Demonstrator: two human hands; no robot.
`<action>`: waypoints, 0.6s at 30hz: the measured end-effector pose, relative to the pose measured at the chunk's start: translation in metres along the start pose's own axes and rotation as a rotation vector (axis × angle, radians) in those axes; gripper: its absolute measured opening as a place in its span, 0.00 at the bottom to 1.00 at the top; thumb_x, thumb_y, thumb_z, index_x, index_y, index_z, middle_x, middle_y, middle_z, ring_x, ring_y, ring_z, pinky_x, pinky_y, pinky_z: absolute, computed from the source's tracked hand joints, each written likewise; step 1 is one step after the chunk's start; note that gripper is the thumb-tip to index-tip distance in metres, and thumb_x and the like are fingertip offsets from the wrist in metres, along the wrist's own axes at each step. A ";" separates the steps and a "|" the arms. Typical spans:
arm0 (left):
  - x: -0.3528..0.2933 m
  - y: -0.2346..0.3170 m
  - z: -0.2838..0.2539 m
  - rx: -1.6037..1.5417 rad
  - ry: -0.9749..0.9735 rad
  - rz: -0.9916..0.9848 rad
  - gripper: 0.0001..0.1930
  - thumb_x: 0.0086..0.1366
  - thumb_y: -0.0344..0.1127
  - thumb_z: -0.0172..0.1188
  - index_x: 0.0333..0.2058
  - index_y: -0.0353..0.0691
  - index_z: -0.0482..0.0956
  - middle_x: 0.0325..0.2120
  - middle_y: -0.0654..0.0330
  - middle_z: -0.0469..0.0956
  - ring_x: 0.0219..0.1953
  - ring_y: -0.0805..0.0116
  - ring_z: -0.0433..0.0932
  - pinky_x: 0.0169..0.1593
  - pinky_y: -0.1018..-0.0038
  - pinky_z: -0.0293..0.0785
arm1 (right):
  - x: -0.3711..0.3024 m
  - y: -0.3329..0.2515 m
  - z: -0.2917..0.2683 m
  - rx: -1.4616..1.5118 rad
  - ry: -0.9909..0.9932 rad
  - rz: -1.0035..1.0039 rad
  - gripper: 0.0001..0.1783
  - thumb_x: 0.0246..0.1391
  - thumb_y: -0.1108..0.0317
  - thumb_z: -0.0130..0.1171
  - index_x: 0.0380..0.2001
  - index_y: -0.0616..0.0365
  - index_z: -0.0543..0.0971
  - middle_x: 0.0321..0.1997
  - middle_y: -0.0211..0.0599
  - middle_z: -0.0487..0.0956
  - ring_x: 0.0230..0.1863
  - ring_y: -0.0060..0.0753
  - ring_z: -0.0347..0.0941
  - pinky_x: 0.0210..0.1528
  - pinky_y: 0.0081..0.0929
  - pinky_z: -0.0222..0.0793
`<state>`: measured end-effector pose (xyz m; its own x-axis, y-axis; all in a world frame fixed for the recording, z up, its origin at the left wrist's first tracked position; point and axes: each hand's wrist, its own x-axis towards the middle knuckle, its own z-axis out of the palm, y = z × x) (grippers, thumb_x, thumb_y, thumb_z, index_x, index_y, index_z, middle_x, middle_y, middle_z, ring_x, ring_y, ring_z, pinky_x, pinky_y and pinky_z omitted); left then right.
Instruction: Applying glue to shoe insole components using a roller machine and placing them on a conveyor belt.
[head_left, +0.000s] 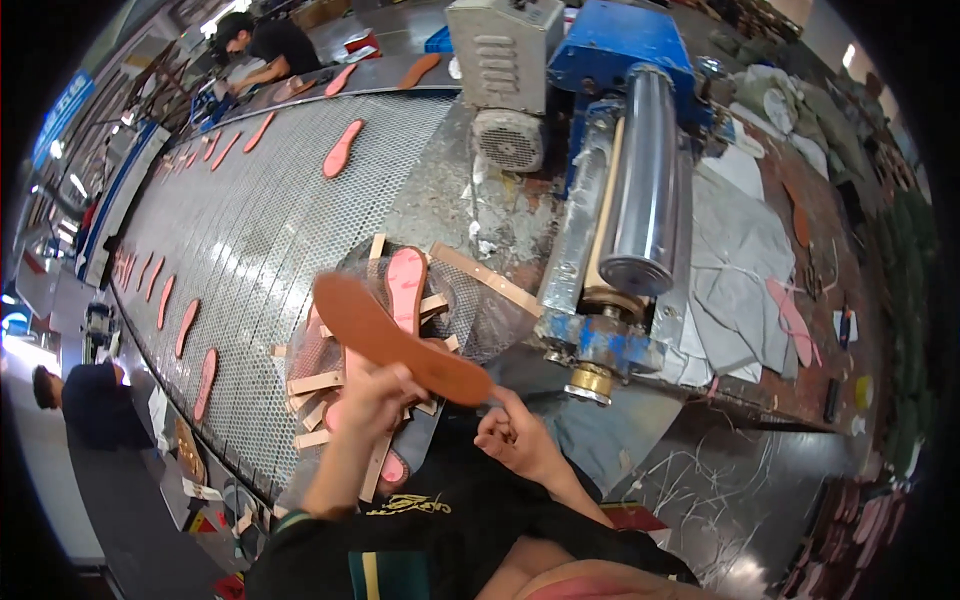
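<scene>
A brown shoe insole (385, 330) is held up at a slant in front of me, its broad end to the upper left. Closed around its near edge at the middle is my left hand (372, 400), thumb on the brown face. At the narrow lower-right end my right hand (520, 437) has fingertips on the tip, its other fingers curled. Below and behind lies a pile with a pink insole (405, 285), light strips (318, 383) and clear plastic (495, 325). The held insole and my left hand hide part of this pile.
A mesh conveyor belt (270, 240) carrying several pink insoles runs off to the left. Right of my hands stands a machine with a shiny roller (645, 180). Grey cloth (735, 270) lies on the bench beyond it. Two people (285, 50) work farther away.
</scene>
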<state>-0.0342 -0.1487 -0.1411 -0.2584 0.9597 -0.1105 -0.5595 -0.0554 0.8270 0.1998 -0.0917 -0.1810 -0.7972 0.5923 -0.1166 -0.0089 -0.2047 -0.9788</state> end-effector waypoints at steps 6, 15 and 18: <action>-0.041 -0.054 0.043 0.106 -0.046 -0.234 0.15 0.52 0.24 0.65 0.40 0.30 0.76 0.35 0.49 0.80 0.33 0.59 0.81 0.35 0.67 0.80 | -0.036 0.008 -0.011 -0.240 0.454 -0.435 0.19 0.51 0.64 0.68 0.43 0.64 0.77 0.21 0.27 0.75 0.17 0.16 0.64 0.21 0.15 0.60; -0.028 -0.070 0.062 0.930 -0.737 -0.029 0.10 0.54 0.24 0.63 0.36 0.34 0.78 0.37 0.54 0.80 0.41 0.57 0.79 0.46 0.68 0.75 | -0.059 0.001 -0.027 0.017 0.586 -0.321 0.12 0.59 0.69 0.51 0.24 0.63 0.77 0.16 0.28 0.73 0.17 0.14 0.66 0.19 0.16 0.59; -0.025 -0.092 0.048 1.331 -0.646 0.239 0.10 0.53 0.25 0.63 0.36 0.35 0.78 0.36 0.53 0.79 0.39 0.53 0.78 0.45 0.66 0.75 | -0.070 0.069 -0.042 -0.094 0.743 -0.111 0.10 0.58 0.70 0.54 0.24 0.61 0.76 0.15 0.25 0.72 0.17 0.13 0.65 0.19 0.16 0.57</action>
<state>0.0617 -0.1539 -0.1880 0.3444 0.9370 0.0584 0.6437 -0.2809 0.7118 0.2801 -0.1149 -0.2471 -0.1781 0.9817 -0.0669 0.0129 -0.0657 -0.9978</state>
